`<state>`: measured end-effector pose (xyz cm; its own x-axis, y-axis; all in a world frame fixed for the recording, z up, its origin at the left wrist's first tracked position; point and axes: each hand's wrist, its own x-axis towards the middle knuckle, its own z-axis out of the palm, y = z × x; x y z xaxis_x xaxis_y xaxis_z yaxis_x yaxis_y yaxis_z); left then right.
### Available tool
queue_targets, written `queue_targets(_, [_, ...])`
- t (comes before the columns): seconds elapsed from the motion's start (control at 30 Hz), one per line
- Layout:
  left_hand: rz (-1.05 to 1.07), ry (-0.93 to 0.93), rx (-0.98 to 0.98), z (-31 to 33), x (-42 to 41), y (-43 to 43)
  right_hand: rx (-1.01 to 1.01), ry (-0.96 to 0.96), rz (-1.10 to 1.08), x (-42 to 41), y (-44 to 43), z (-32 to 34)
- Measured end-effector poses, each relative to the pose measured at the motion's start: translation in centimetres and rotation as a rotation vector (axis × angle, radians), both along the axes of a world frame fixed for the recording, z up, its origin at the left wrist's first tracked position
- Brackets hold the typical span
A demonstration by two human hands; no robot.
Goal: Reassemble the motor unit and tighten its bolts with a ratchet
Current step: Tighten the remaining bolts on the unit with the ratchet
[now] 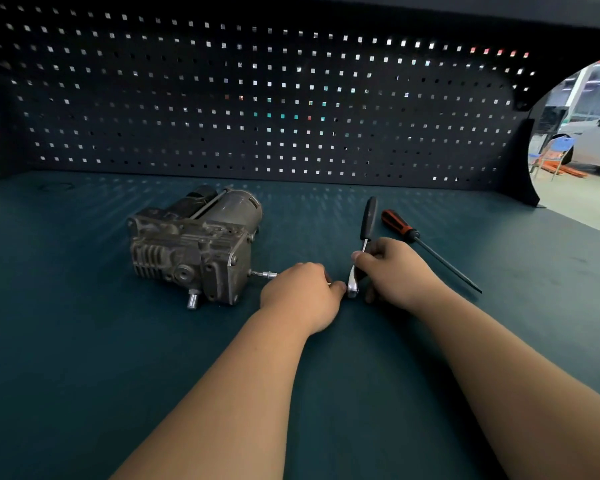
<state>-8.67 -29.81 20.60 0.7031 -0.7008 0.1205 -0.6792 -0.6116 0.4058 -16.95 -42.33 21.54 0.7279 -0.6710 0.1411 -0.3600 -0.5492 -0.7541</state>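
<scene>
The grey metal motor unit [191, 244] lies on the dark green bench mat, left of centre. A silver extension bar [264, 274] sticks out of its right side towards my left hand [300, 294], which grips the bar's near end. Just to the right, my right hand [394, 268] holds the ratchet [362, 244] by its silver shaft. The ratchet's black handle points away from me and its head [352, 288] sits close to my left fingertips.
An orange-and-black screwdriver [426, 247] lies on the mat right of the ratchet, its tip pointing right and towards me. A black pegboard [257, 98] walls off the back of the bench. The mat's edge and an open workshop floor are at far right.
</scene>
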Motion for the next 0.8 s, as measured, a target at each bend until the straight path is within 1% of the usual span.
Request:
queue_targets(0.17, [-0.002, -0.011, 0.0, 0.0, 0.1, 0.0, -0.018, -0.072, 0.016, -0.4, 0.3, 0.2])
queue_targets(0.27, [-0.002, -0.009, 0.014, 0.1, 0.2, -0.1, -0.107, -0.099, 0.028, -1.1, 0.7, 0.6])
queue_targets(0.37, [0.004, 0.002, 0.013, 0.0, 0.3, -0.2, -0.198, -0.003, 0.135, -2.5, 1.2, 1.7])
queue_targets(0.47, [0.01, -0.011, -0.003, -0.1, 0.4, -0.3, -0.237, 0.151, 0.248, -3.5, 1.6, 2.3])
queue_targets(0.5, [0.01, -0.01, -0.01, -0.2, 0.4, -0.3, -0.241, 0.172, 0.264, -3.6, 1.6, 2.3])
queue_targets(0.57, [0.016, 0.001, -0.029, -0.2, 0.4, -0.3, -0.203, 0.141, 0.256, -3.5, 1.5, 2.2])
queue_targets(0.67, [0.03, 0.016, -0.062, -0.3, 0.3, -0.2, -0.13, 0.044, 0.21, -2.9, 0.8, 1.8])
queue_targets(0.8, [0.033, 0.002, -0.072, -0.4, 0.1, 0.0, 0.072, -0.039, 0.109, -1.4, 0.4, 0.9])
